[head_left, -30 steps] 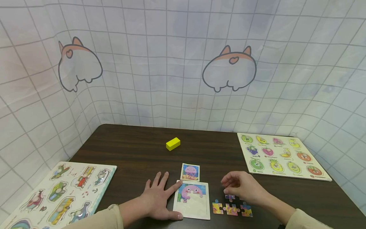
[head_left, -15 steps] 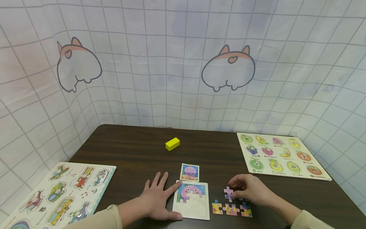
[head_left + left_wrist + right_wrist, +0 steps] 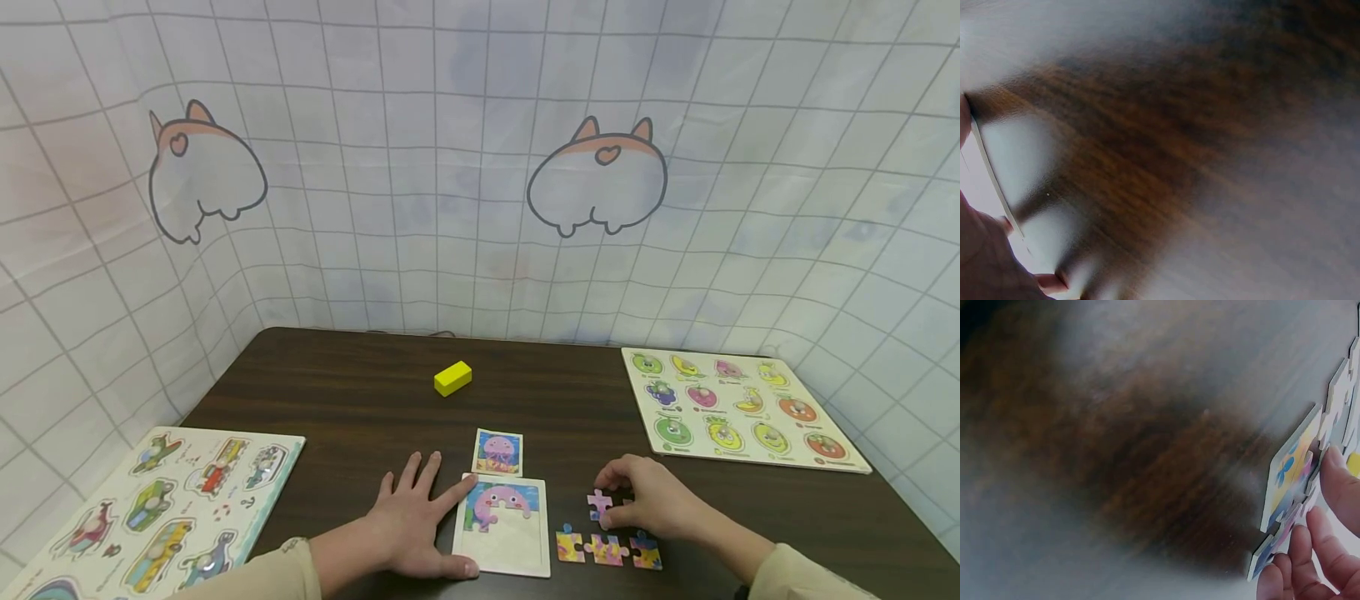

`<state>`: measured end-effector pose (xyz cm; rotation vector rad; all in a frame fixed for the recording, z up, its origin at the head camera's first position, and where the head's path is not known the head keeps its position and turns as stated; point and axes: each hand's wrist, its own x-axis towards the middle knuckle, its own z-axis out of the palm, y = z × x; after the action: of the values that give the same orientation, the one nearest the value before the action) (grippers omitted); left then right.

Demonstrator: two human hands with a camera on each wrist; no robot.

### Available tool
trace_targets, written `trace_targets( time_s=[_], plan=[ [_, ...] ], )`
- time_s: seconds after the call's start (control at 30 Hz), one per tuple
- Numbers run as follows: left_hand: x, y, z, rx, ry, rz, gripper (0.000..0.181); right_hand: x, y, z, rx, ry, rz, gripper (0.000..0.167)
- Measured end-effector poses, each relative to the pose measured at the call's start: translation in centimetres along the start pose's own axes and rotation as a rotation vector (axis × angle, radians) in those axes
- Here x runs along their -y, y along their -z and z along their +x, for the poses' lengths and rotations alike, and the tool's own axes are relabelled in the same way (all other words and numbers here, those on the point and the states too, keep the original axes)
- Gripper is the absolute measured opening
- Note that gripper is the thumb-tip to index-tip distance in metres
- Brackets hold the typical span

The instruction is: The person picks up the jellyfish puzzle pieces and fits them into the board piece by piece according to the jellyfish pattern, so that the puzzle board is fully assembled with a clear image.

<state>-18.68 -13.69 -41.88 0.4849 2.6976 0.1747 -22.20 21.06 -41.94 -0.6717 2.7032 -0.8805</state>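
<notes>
My left hand [image 3: 412,525] lies flat with fingers spread, thumb and index finger touching the left edge of a white-framed jigsaw tray [image 3: 510,552]. Pieces fill the tray's upper part with a pink octopus head [image 3: 504,497]. My right hand [image 3: 652,497] pinches a pink-and-purple puzzle piece [image 3: 599,503] between thumb and fingertips, just right of the tray. Below it lie loose pieces: a yellow one [image 3: 570,547], a pink-and-yellow one [image 3: 606,549] and a blue-and-yellow one [image 3: 646,552]. Another piece sits partly hidden under the right hand. In the right wrist view, the thumb [image 3: 1340,484] is beside the pieces.
A small octopus picture card [image 3: 498,452] lies above the tray. Farther back is a yellow block [image 3: 453,378]. A vehicle puzzle board [image 3: 172,508] occupies the left side, a fruit puzzle board [image 3: 738,412] the right. Gridded cloth [image 3: 480,267] surrounds the dark table.
My right hand first shifted right, then came down onto the pink-and-purple piece, which has moved slightly away from the row below. The left hand stays on the tray's edge.
</notes>
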Motion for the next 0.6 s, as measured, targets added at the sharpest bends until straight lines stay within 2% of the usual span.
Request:
trace_targets(
  time_s=[0.33,0.47,0.6],
  plan=[
    [0.1,0.1,0.0,0.001,0.001,0.002,0.099,0.8,-0.6,0.2,-0.044,0.012,0.049,0.040],
    [0.1,0.0,0.0,0.004,-0.003,-0.004,0.100,1.2,-0.9,0.4,-0.069,0.041,0.097,0.034],
    [0.2,-0.1,0.1,0.012,-0.012,-0.009,0.101,1.4,-1.0,0.6,-0.081,0.025,0.127,0.026]
  ],
)
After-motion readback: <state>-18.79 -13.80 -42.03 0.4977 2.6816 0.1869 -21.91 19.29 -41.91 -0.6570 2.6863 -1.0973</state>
